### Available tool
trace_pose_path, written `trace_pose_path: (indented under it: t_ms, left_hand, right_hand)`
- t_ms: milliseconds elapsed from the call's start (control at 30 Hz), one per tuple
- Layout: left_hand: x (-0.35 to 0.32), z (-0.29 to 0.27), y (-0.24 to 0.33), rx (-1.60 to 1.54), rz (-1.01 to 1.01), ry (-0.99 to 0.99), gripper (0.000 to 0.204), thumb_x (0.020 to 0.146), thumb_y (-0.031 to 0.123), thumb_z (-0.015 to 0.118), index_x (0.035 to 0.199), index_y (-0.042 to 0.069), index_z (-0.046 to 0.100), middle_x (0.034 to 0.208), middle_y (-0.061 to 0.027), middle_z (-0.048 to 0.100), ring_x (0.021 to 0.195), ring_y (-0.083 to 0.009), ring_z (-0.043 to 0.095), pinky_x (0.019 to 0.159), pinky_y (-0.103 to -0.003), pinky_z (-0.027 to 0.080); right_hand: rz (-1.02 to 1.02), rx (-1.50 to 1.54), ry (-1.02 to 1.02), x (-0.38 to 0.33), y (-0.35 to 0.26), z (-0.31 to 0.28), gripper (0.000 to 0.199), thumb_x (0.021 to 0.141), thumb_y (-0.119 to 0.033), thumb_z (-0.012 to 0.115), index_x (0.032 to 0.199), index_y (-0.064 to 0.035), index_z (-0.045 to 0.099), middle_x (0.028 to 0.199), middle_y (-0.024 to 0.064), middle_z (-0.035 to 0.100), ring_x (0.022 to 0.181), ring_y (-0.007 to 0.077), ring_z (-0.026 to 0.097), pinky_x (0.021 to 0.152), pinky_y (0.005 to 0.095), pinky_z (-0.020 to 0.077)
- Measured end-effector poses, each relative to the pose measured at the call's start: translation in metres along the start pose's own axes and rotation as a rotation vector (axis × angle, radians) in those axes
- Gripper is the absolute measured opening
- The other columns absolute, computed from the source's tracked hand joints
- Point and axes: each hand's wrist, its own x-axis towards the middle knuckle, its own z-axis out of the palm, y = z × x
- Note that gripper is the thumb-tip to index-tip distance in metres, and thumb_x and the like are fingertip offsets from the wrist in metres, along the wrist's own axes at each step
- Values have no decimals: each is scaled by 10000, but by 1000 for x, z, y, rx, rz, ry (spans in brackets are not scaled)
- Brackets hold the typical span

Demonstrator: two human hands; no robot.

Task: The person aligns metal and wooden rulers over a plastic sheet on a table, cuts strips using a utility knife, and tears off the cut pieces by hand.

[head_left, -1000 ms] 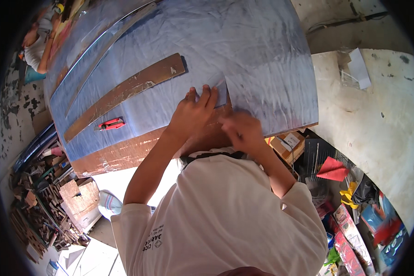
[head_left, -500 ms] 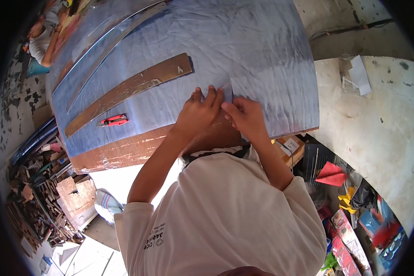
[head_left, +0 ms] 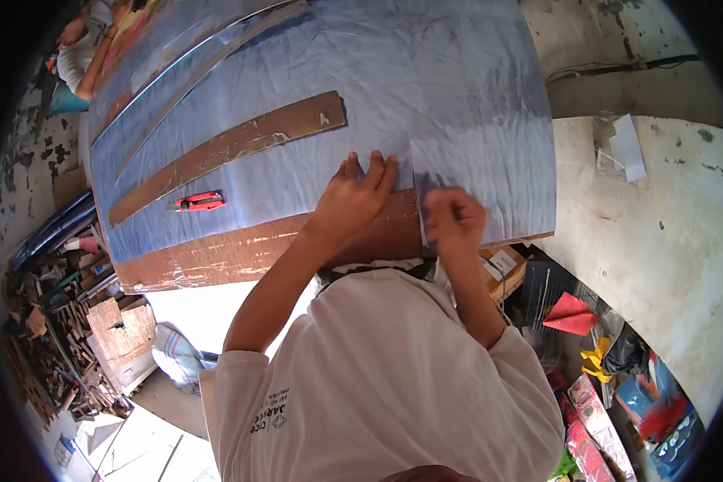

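Workshop: cluttered, with a pale concrete slab [head_left: 659,241] at the right, stacked wood scraps [head_left: 48,337] at the lower left and bright packaging [head_left: 618,402] at the lower right.
Worktop: a long board [head_left: 241,249], its brown near edge bare and scuffed, carries everything; it curves only because of the lens.
Film: a bluish, wrinkled plastic sheet [head_left: 426,88] covers most of the worktop; a cut edge runs straight down it between the two hands.
Strip: a bare brown band [head_left: 233,149] shows where the film is missing, well left of the hands.
Person: a white shirt [head_left: 377,386] fills the lower frame; another person [head_left: 76,48] sits at the far upper left, apart from the work.
Left hand: the left hand [head_left: 353,201] lies flat with fingers spread, pressing the film just left of the cut edge.
Right hand: the right hand [head_left: 455,221] is closed, fingers curled at the film's near corner just right of the cut; it seems to pinch that corner, though the grip itself is hidden.
Knife: a red utility knife [head_left: 197,202] lies on the film, well left of both hands; whether its blade is out cannot be told.
Risk, tearing: a sideways or jerky pull would likely rip the thin film off-line instead of lifting it cleanly.
Risk, slipping: if the flat palm eases, the neighbouring piece may lift or crease.
Risk, knife: a dragged sheet could carry the knife off the near edge.
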Motion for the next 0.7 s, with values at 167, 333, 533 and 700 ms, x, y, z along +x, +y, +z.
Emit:
trace_pose_path:
  t_ms: [167, 333, 533, 700]
  left_hand:
    - [-3, 0, 1, 3, -10, -17, 555, 844, 228, 689, 1343, 13, 573, 1262, -194, 630, 968, -426, 720, 746, -400, 645]
    - [2, 2, 2, 32, 20, -7, 551, 842, 241, 692, 1330, 13, 580, 1261, -196, 629, 967, -428, 720, 735, -400, 646]
    - [-2, 4, 1, 70, 17, -2, 543, 834, 227, 676, 1327, 19, 585, 1256, -193, 631, 959, -428, 722, 728, -401, 646]
    - [-1, 3, 1, 4, -9, 20, 536, 833, 219, 670, 1325, 21, 591, 1252, -191, 630, 959, -432, 721, 739, -409, 645]
  right_hand:
    - [-432, 14, 534, 41, 2, -110, 229, 995, -154, 666, 791, -50, 662, 586, -6, 567, 521, 57, 508, 482, 244, 372]
    - [-829, -874, 981, 81, 9, -195, 140, 983, -144, 668, 986, -12, 714, 666, 31, 620, 577, 109, 591, 587, 268, 488]
    - [-155, -454, 15, 31, -12, -64, 182, 924, -143, 728, 1072, -36, 731, 819, 57, 730, 700, 117, 669, 644, 264, 525]
    - [49, -392, -257, 23, 3, -2, 208, 931, -191, 735, 1007, 2, 727, 791, 54, 717, 634, 95, 646, 555, 258, 506]
